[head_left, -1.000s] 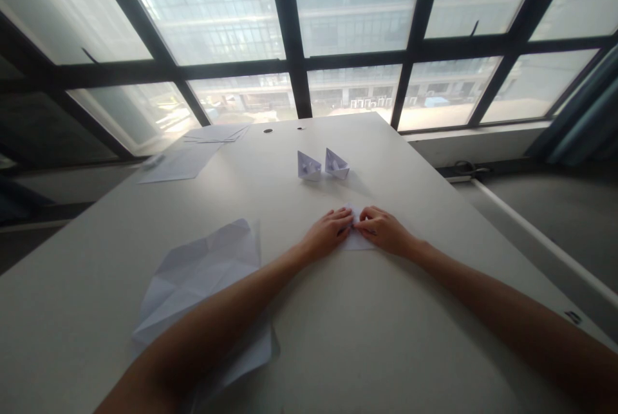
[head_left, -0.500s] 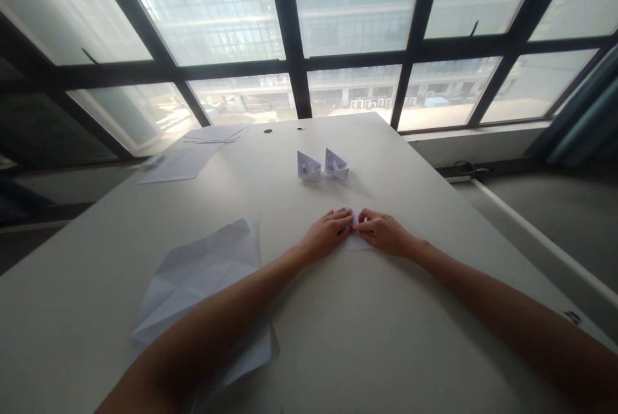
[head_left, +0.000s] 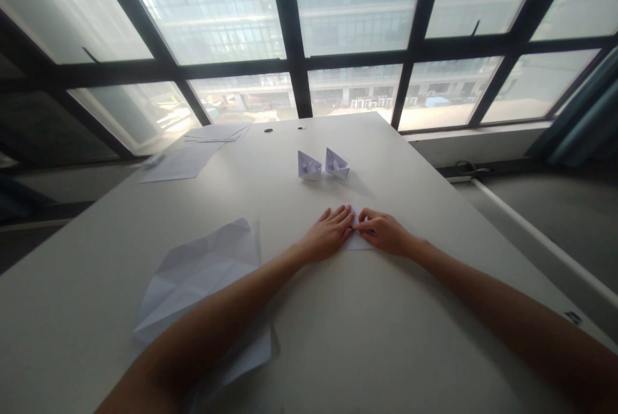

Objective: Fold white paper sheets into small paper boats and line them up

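A small folded white paper (head_left: pixel 358 242) lies on the table between my two hands, partly covered by them. My left hand (head_left: pixel 329 232) rests flat over its left side with the fingers stretched out. With thumb and fingers pinched together, my right hand (head_left: pixel 383 230) grips the paper near its middle; the fingertips almost touch my left hand. Beyond my hands stand two folded paper boats, a left one (head_left: pixel 309 168) and a right one (head_left: pixel 337 165), side by side.
A large creased paper sheet (head_left: pixel 193 279) lies under and beside my left forearm. Several flat sheets (head_left: pixel 178 164) sit at the table's far left. The white table (head_left: pixel 386 330) ends on the right near a pale rail (head_left: pixel 541 234). Windows (head_left: pixel 357 2) rise behind it.
My left hand's fingers have spread and reached slightly further forward over the paper. My right hand keeps its pinch in nearly the same place.
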{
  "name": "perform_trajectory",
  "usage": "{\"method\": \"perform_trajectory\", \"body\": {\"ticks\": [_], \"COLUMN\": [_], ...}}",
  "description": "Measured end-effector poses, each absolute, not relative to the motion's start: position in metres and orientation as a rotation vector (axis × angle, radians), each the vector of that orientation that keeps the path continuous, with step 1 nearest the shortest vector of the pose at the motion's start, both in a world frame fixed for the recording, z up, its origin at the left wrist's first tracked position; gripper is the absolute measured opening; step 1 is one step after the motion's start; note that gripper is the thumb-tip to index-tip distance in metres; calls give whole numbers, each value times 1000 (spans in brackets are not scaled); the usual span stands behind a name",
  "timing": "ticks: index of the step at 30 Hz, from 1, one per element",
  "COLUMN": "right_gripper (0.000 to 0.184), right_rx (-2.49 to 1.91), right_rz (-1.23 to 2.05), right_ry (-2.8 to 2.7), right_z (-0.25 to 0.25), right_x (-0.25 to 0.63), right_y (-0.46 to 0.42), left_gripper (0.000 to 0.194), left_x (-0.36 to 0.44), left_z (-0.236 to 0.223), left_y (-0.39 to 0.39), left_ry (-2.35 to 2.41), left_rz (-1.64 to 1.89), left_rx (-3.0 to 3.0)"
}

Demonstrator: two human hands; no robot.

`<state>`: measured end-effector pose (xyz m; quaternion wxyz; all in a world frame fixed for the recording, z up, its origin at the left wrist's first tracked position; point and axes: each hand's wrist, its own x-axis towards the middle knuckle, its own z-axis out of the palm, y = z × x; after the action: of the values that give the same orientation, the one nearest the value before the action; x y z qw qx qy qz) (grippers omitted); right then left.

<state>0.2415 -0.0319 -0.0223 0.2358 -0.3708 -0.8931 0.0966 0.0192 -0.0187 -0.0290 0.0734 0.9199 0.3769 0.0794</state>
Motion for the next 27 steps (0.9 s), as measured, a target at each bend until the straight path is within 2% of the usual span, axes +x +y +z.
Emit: {"method": "perform_trajectory", "body": {"ticks": [5, 14, 27], "right_gripper": [26, 27, 25], "right_rx": [-1021, -980, -1014], "right_rz": [279, 339, 523], "right_ry": [-2437, -2403, -2167], "right_z": [-22, -23, -24], "right_x": [242, 242, 242], "right_y": [-32, -32, -27], "left_gripper": [57, 75, 76], "left_x": [18, 17, 17], "left_z": [-28, -16, -17], "left_y": [-19, -27, -27], "left_ry": [1113, 992, 985], "left_rz": [235, 196, 214], "left_rx": [2757, 2820, 2810]}}
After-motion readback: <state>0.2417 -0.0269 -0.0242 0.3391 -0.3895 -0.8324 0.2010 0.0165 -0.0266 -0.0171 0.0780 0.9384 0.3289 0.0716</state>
